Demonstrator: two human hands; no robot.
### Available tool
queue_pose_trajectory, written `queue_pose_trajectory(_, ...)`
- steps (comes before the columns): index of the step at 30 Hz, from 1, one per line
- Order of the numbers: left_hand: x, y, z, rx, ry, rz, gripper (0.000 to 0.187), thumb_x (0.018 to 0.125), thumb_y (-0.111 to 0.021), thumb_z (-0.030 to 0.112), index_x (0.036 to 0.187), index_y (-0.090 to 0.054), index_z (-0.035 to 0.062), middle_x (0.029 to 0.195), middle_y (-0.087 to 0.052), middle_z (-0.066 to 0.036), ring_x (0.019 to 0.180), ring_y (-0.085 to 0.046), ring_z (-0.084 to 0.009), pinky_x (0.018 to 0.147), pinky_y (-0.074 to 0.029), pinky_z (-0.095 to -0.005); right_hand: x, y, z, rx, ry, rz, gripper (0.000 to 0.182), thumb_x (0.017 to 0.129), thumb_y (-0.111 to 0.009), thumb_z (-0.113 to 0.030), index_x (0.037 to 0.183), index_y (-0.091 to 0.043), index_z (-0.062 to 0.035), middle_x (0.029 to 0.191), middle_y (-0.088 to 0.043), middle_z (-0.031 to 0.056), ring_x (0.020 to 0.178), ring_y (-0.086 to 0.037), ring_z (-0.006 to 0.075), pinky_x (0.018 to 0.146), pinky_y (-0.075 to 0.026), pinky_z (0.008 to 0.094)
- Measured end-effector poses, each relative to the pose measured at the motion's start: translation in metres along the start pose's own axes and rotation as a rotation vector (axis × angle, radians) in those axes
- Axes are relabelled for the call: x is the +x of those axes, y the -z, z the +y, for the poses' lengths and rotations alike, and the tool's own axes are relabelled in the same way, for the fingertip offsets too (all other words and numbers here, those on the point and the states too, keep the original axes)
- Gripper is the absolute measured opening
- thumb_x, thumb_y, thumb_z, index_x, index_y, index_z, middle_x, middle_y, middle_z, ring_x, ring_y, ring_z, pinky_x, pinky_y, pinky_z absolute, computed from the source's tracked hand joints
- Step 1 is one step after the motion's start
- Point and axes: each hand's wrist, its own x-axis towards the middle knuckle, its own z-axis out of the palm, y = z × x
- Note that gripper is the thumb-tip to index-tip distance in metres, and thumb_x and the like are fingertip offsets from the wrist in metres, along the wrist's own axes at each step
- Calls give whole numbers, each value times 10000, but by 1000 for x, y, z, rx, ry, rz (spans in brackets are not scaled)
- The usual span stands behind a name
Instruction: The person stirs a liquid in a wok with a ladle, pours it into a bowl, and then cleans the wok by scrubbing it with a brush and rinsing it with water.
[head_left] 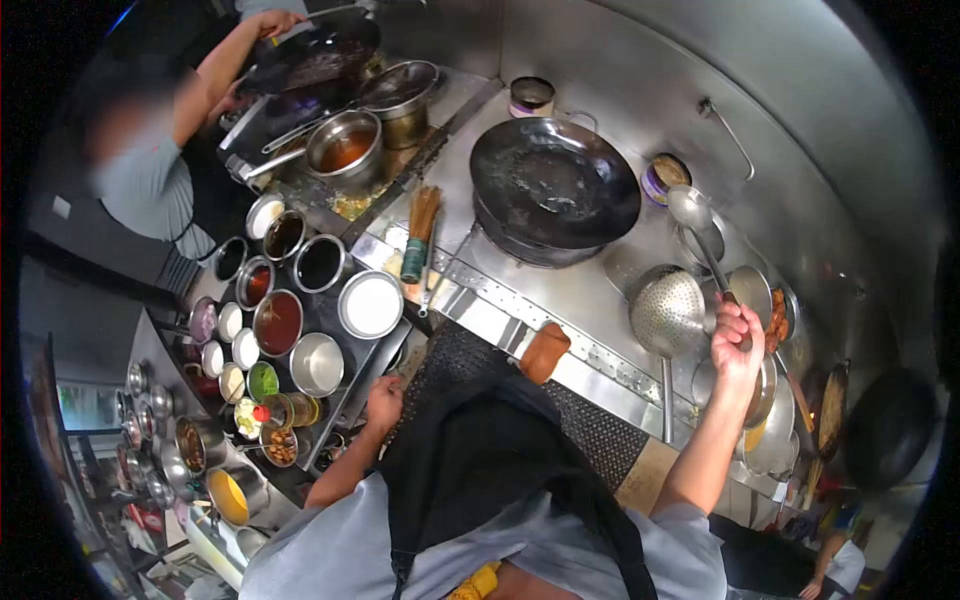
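My right hand (pixel 738 340) is wrapped round the handle of a metal ladle (pixel 690 207), whose bowl points away toward the back wall. Just left of that hand lies a perforated strainer (pixel 667 310) with its handle toward me. A large black wok (pixel 555 185) sits on the burner ahead, with a wet sheen inside. My left hand (pixel 385 403) hangs low beside the condiment station, fingers curled in, and nothing shows in it. Nearest to it is an empty-looking steel pot (pixel 317 363). A brown cloth (pixel 545 352) drapes over the counter's front edge.
Several pots of sauces and seasonings, including a red-brown sauce (pixel 277 322), crowd the left station. A bamboo brush (pixel 423 230) leans at the stove's edge. Another person (pixel 150 190) works at a wok, far left. Bowls and a pan with browned food (pixel 776 320) stand right.
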Motion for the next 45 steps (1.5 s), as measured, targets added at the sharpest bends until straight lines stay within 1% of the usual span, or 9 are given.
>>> queue_pose_trajectory(16, -45, -16, -305, -122, 186, -38, 211, 823, -632, 145, 998, -716, 63, 949, -691, -185, 931, -658, -329, 867, -518, -390, -19, -30, 204, -436, -109, 218, 168, 881, -592, -112, 1029, -520, -75, 776, -550, 35, 528, -448, 85, 409, -349, 216)
queue_pose_trajectory(20, -50, 13, -270, -513, 468, -338, 166, 842, -627, 122, 960, -712, 43, 906, -703, -163, 858, -679, -268, 806, -526, -348, -12, -14, 227, -842, -16, 256, 450, 877, -572, -115, 1318, -488, -90, 745, -550, 15, 473, -455, 91, 370, -342, 228)
queue_pose_trajectory(23, -44, 31, -240, -92, -57, -482, 135, 870, -615, 105, 940, -704, 31, 898, -711, -119, 831, -678, -215, 769, -523, -327, -14, 2, 234, -1226, 104, 309, 623, 870, -556, -84, 1467, -381, -66, 691, -546, 17, 436, -470, 96, 343, -339, 245)
queue_pose_trajectory(30, -14, 4, -272, -463, 162, -574, 89, 915, -600, 31, 974, -659, 1, 915, -693, -98, 820, -643, -199, 812, -506, -338, -73, 40, 219, -2084, 767, 781, 632, 812, -595, -75, 1419, -418, -88, 972, -665, 261, 933, -629, 461, 848, -504, 501)
queue_pose_trajectory(35, 23, -2, -235, -918, 263, -673, 99, 908, -620, 24, 992, -669, 11, 926, -694, -79, 820, -636, -182, 798, -502, -319, -113, 114, 160, -1531, 541, 1018, 579, 822, -598, -46, 1385, -465, -25, 1083, -686, 202, 896, -698, 290, 771, -549, 403)
queue_pose_trajectory(36, 33, 2, -216, -981, 373, -734, 103, 907, -629, 41, 993, -676, 8, 924, -695, -81, 828, -642, -184, 794, -503, -312, -112, 162, 149, -1752, 987, 1023, 425, 867, -516, -27, 1290, -551, -49, 1078, -673, 186, 969, -658, 268, 855, -514, 401)
queue_pose_trajectory(38, 15, 33, -97, -47, -7, -449, 120, 916, -624, 73, 993, -680, 0, 908, -694, -80, 828, -648, -182, 779, -504, -298, -126, 188, 112, -1797, 811, 1192, 396, 854, -527, -45, 1246, -576, -66, 1123, -668, 189, 997, -652, 308, 872, -505, 418)
queue_pose_trajectory(41, 43, -34, -179, -629, 80, -538, 173, 937, -593, 111, 1028, -683, -6, 871, -703, -85, 818, -652, -179, 763, -510, -304, -146, 199, 81, -1544, 524, 1403, 408, 828, -605, -133, 1232, -581, -78, 1049, -685, 215, 993, -657, 388, 876, -504, 445)
queue_pose_trajectory(45, 31, -19, -56, -127, 173, -578, 167, 916, -609, 108, 1021, -690, 5, 866, -714, -92, 765, -661, -179, 739, -518, -312, -148, 283, 52, -1520, 595, 1420, 441, 844, -588, -135, 1278, -559, -67, 1096, -673, 230, 1009, -653, 401, 877, -504, 469)
